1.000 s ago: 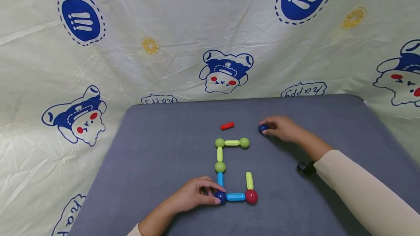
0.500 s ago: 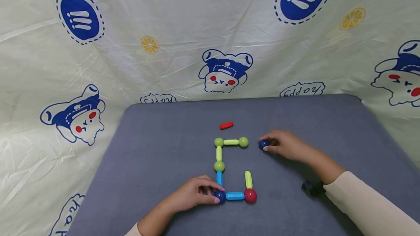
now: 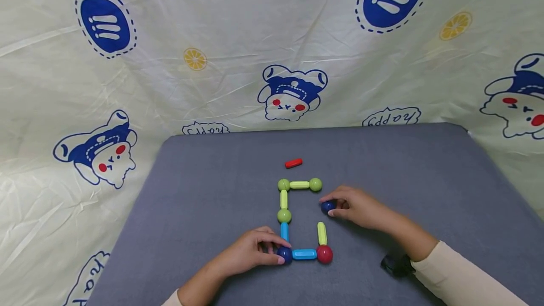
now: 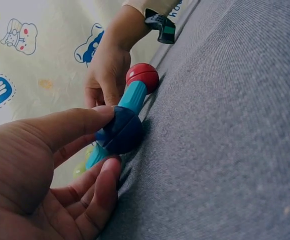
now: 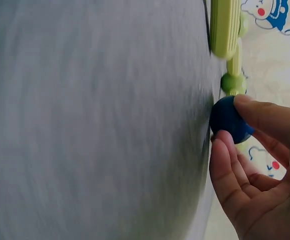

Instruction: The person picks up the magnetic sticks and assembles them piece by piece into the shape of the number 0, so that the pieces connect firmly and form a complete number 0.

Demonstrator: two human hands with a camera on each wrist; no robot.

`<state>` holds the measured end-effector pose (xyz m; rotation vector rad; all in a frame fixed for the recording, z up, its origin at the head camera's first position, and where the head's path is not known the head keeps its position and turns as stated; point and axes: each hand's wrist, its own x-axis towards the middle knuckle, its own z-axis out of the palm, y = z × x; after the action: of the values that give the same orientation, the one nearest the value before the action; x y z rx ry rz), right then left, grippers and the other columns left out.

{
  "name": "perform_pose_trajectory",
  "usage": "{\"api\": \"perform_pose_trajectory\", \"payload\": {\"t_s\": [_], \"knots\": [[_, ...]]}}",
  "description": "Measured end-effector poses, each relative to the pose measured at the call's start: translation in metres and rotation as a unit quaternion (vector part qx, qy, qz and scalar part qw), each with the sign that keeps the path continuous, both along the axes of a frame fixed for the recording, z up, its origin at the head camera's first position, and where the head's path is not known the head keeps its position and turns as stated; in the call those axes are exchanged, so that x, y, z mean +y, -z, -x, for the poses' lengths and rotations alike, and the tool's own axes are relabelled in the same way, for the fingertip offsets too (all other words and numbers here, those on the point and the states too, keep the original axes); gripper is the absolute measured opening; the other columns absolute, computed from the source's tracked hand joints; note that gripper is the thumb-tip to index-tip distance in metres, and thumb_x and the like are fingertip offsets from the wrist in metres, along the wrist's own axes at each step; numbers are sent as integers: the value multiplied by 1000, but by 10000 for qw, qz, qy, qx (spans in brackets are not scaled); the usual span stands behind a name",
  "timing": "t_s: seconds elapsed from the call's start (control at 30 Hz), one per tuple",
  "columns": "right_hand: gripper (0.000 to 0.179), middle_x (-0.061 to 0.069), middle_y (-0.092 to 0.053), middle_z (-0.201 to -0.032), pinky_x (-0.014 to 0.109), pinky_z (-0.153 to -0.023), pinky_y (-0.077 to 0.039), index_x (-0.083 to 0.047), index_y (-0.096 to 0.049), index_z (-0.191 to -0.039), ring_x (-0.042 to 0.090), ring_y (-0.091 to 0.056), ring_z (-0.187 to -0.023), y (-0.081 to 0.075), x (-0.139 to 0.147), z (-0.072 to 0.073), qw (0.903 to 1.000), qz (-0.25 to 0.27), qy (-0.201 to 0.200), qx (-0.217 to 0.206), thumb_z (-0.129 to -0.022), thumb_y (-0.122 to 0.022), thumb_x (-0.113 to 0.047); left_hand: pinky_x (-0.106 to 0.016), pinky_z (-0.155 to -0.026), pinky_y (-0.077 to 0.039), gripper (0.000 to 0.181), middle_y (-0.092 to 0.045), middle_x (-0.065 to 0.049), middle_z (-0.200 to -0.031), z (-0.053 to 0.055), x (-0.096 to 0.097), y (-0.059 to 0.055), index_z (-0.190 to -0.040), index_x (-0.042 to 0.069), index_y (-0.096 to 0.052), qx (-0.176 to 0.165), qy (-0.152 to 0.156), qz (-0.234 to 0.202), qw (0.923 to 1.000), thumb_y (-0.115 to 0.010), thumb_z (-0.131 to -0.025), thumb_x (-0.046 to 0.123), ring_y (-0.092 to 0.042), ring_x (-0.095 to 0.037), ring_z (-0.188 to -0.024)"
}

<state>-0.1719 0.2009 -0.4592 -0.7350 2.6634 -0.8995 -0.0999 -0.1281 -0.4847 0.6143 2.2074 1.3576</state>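
My left hand (image 3: 250, 251) pinches a dark blue ball (image 4: 122, 131) at the near left corner of a rod-and-ball shape. From that ball a blue rod (image 3: 304, 254) runs right to a red ball (image 3: 325, 254), and another blue rod (image 3: 284, 232) leads away to a green ball (image 3: 284, 216). My right hand (image 3: 361, 208) holds a second dark blue ball (image 5: 230, 120) between thumb and fingers, close over the table. It is just right of the shape's gap, beyond the free end of a yellow-green rod (image 3: 322, 233) that stands off the red ball.
Two more green balls, one at the far corner (image 3: 283, 185) and one at the end (image 3: 316, 184), are joined by a yellow-green rod (image 3: 299, 185). Behind them lies a loose red rod (image 3: 293, 163). A patterned cloth (image 3: 238, 93) hangs past the grey table's (image 3: 204, 174) far edge.
My right hand has brought its blue ball nearer to me, then leftward toward the gap in the shape. The left hand keeps its hold on the corner ball.
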Motion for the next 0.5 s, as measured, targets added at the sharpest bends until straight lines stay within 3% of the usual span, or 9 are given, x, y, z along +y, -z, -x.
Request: {"api": "perform_pose_trajectory", "payload": {"t_s": [0.27, 0.37, 0.5], "knots": [[32, 2, -62, -110, 21, -76, -52, -20, -73, -124, 8, -60, -88, 5, -8, -8, 9988, 266, 36, -415, -92, -76, -22, -19, -65, -47, 29, -60, -2, -98, -7, 8, -10, -113, 22, -77, 392, -461, -14, 9982, -82, -86, 30, -55, -5, -77], [33, 2, -62, -109, 21, -73, -52, -19, -72, -125, 8, -59, -86, 6, -9, -10, 9982, 331, 90, -491, -92, -75, -21, -18, -64, -48, 29, -61, -1, -99, -12, 15, -17, -113, 21, -76, 725, -496, 83, 9961, -81, -87, 31, -55, -5, -77], [33, 4, -62, -109, 22, -67, -52, -16, -71, -126, 7, -59, -80, 8, -11, -13, 9966, 566, 116, -581, -94, -74, -21, -15, -69, -47, 31, -62, 3, -105, -17, 28, -26, -116, 21, -76, 1414, -293, 537, 9881, -79, -88, 33, -52, -4, -83]]}}
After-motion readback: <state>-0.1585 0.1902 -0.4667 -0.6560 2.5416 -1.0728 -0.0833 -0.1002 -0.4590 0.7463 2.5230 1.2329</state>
